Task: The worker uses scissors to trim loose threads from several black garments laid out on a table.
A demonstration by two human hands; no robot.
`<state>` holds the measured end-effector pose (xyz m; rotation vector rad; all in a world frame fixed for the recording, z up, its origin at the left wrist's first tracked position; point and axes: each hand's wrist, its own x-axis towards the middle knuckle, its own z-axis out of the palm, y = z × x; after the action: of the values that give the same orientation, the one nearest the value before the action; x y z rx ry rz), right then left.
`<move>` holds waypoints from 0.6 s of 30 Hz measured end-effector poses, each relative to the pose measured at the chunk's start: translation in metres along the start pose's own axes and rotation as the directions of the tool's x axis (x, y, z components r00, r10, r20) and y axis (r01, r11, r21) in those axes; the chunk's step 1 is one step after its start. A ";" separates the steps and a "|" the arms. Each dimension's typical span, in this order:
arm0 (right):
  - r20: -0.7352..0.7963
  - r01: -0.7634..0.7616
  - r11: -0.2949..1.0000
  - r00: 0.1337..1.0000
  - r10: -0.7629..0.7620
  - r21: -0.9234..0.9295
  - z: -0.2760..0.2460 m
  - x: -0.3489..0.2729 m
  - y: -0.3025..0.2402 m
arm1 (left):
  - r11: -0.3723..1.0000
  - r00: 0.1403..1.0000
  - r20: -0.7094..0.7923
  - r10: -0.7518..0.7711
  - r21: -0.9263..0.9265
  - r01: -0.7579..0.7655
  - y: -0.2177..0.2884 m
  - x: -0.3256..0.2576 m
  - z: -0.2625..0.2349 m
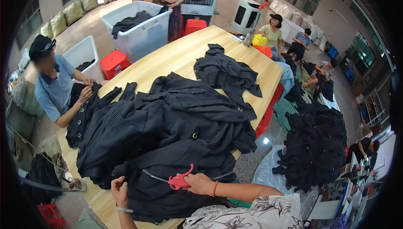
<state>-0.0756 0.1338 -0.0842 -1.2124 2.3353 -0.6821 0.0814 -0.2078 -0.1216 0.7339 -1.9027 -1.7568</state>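
Note:
My right hand (199,184) is wrapped round a red air blow gun (178,181). Its thin metal nozzle points left over a black knit cardigan (168,199) spread at the near side of the table. With curled fingers, my left hand (120,193) pinches the edge of this cardigan near its left end. Beyond lies a big heap of black knit cardigans (168,115) with buttons, and one more black cardigan (226,71) rests farther back on the wood.
The light wooden table (147,67) carries the heap. At its left a person (58,82) handles a black garment. White bins (136,29) and red stools (114,64) stand beyond. Right of the table, a pile of black garments (312,145) lies on the floor; several people sit farther off.

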 end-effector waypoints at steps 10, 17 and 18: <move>-0.252 -0.064 0.969 0.968 0.003 -0.237 0.020 0.014 0.026 | 0.986 0.829 -0.534 -0.167 -0.096 0.137 -0.116 -0.004 -0.031; -0.263 -0.029 0.981 0.965 -0.023 -0.193 0.021 0.050 0.045 | 0.918 0.885 -0.251 -0.392 -0.170 0.358 -0.131 0.011 -0.050; -0.290 0.015 0.988 0.955 -0.061 -0.156 0.021 0.058 0.037 | 0.980 0.941 -0.296 -0.166 -0.152 0.125 -0.138 0.012 -0.059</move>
<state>-0.1181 0.0997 -0.1308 -1.3008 2.6569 -0.7537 0.1219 -0.2670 -0.2536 1.0538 -1.5453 -1.7172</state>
